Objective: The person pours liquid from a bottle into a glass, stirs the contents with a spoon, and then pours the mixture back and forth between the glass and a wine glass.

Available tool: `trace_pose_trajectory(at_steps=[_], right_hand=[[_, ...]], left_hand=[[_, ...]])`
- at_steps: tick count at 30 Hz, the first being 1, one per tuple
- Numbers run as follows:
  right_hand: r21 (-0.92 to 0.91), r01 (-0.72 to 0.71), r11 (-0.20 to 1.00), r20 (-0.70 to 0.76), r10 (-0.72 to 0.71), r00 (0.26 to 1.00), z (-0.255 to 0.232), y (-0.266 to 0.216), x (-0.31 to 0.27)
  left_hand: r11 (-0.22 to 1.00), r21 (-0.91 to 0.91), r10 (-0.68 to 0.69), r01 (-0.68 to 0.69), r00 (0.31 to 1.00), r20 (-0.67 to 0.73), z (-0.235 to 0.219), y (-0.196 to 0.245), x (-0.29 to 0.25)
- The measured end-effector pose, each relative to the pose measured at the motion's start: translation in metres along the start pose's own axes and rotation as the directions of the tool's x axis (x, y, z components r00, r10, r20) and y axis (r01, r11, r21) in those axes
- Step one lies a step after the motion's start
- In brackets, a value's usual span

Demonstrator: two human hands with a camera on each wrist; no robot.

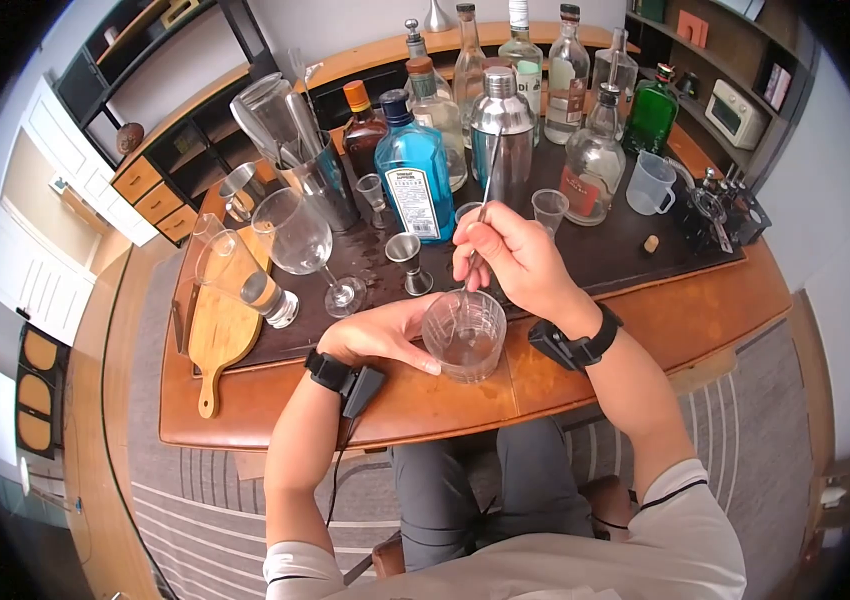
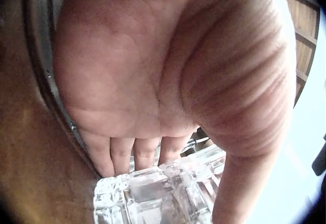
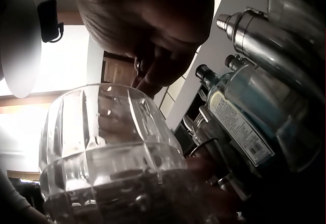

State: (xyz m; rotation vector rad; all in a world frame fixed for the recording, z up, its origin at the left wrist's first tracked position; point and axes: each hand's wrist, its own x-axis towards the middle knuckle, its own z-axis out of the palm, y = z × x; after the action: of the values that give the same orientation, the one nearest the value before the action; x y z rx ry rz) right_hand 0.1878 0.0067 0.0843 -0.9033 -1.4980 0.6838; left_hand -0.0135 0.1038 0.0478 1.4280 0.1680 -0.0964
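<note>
Near the table's front edge stands a clear cut-glass mixing glass (image 1: 467, 350) with liquid in it. My left hand (image 1: 382, 333) holds it by the side, thumb in front and fingers behind; in the left wrist view the fingers (image 2: 146, 150) reach round the faceted glass (image 2: 158, 196). Above the rim, my right hand (image 1: 517, 258) pinches the thin metal shaft of a bar spoon (image 1: 492, 180). The spoon's lower part goes down into the glass. From the right wrist, the glass (image 3: 109, 155) fills the foreground, below the right hand (image 3: 153, 25).
Behind the hands stand a blue bottle (image 1: 415, 175), a steel shaker (image 1: 501, 130) and several other bottles. To the left are a jigger (image 1: 406, 262), a stemmed glass (image 1: 295, 235) and a wooden board (image 1: 220, 335). A plastic measuring jug (image 1: 648, 185) sits at the right.
</note>
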Motion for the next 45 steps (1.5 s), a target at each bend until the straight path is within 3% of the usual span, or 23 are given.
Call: trace_pose_trajectory(at_steps=[2, 4, 8, 10, 13, 20, 23, 26, 32, 36, 39, 41, 42, 45], right_hand=[[0.061, -0.009, 0.998, 0.025, 0.007, 1.000, 0.000, 0.000, 0.000], [0.101, -0.113, 0.989, 0.100, 0.102, 0.990, -0.003, -0.004, 0.000], [0.008, -0.103, 0.995, 0.090, 0.102, 0.991, -0.009, 0.002, 0.001], [-0.044, -0.039, 0.998, 0.016, 0.039, 0.999, -0.009, 0.000, 0.002], [0.000, 0.017, 1.000, -0.039, -0.017, 0.999, -0.002, 0.001, 0.002], [0.065, -0.081, 0.995, 0.070, 0.076, 0.995, -0.003, -0.002, 0.000], [0.014, -0.057, 0.998, 0.036, 0.056, 0.998, -0.005, -0.002, 0.001], [0.057, -0.055, 0.997, -0.116, 0.062, 0.991, -0.001, 0.003, 0.000], [0.146, -0.001, 0.989, -0.172, 0.026, 0.985, -0.006, 0.008, 0.004], [0.215, 0.021, 0.976, -0.205, 0.024, 0.979, -0.010, 0.012, 0.006], [0.228, 0.033, 0.973, -0.219, 0.018, 0.976, -0.012, 0.011, 0.007], [0.227, 0.032, 0.973, -0.228, 0.021, 0.973, -0.012, 0.008, 0.007], [0.227, 0.037, 0.973, -0.228, 0.016, 0.974, -0.014, 0.006, 0.008], [0.236, 0.016, 0.972, -0.248, 0.045, 0.968, -0.013, 0.002, 0.004]], left_hand=[[1.000, 0.003, 0.011, -0.011, 1.000, 0.002, 0.000, 0.000, 0.000], [1.000, -0.017, -0.005, 0.005, 1.000, 0.006, 0.001, 0.002, 0.000], [1.000, 0.028, 0.007, -0.007, 1.000, 0.015, -0.001, 0.000, 0.001], [1.000, 0.001, 0.004, -0.004, 1.000, 0.005, 0.001, 0.002, 0.000], [1.000, -0.018, 0.003, -0.003, 1.000, 0.029, 0.001, 0.003, -0.001], [1.000, -0.010, 0.004, -0.004, 1.000, -0.001, 0.000, 0.001, 0.000], [1.000, -0.008, 0.012, -0.012, 1.000, 0.007, 0.001, 0.005, 0.000], [0.999, -0.013, 0.042, -0.041, 0.998, 0.043, 0.000, -0.001, 0.000], [0.998, 0.004, 0.057, -0.057, 0.997, 0.047, 0.004, 0.002, -0.006], [0.995, 0.069, 0.067, -0.069, 0.998, 0.020, 0.004, 0.003, -0.012], [0.997, 0.017, 0.074, -0.073, 0.994, -0.079, 0.005, 0.006, -0.018], [0.981, 0.073, 0.188, -0.179, 0.973, -0.132, 0.009, 0.005, -0.027], [0.983, 0.123, 0.160, -0.140, 0.971, -0.176, 0.011, 0.005, -0.034], [0.984, 0.056, 0.177, -0.168, 0.955, -0.237, 0.019, 0.009, -0.055]])
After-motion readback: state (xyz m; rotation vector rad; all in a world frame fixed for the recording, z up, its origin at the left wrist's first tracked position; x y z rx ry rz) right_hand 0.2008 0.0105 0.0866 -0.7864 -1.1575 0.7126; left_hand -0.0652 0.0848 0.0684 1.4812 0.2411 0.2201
